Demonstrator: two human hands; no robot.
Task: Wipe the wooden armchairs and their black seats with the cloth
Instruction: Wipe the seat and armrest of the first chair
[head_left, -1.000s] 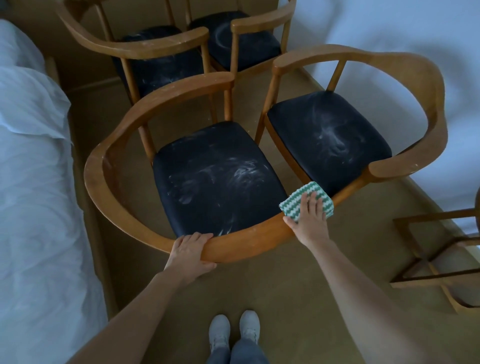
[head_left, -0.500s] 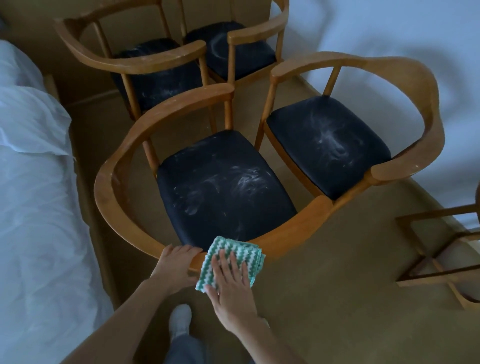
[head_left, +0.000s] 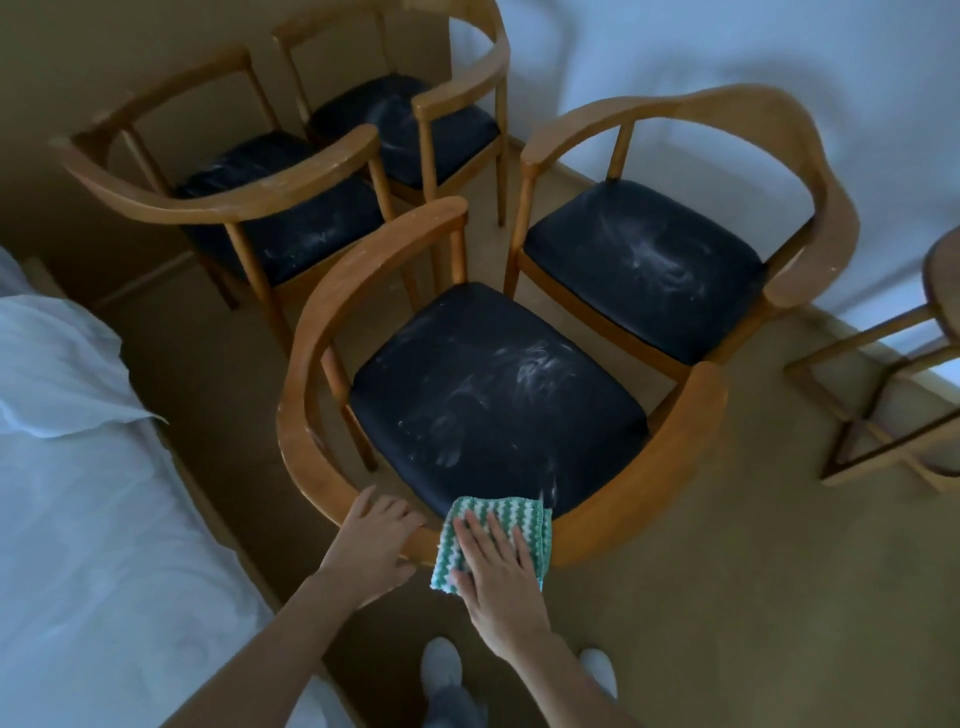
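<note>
Our cloth (head_left: 496, 535) lies on the wooden back of the near chair (head_left: 649, 483), by its dusty seat (head_left: 493, 395). Our right hand (head_left: 496, 571) presses it, fingers straight. Our left hand (head_left: 371, 545) grips the chair too. Pushed fast, the cloth could slip off.

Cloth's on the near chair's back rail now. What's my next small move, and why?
Probably slide the cloth forward onto the black seat: the right hand presses it flat at the seat's near edge, white smears cover that seat, and the left hand holds the rail beside it.
</note>
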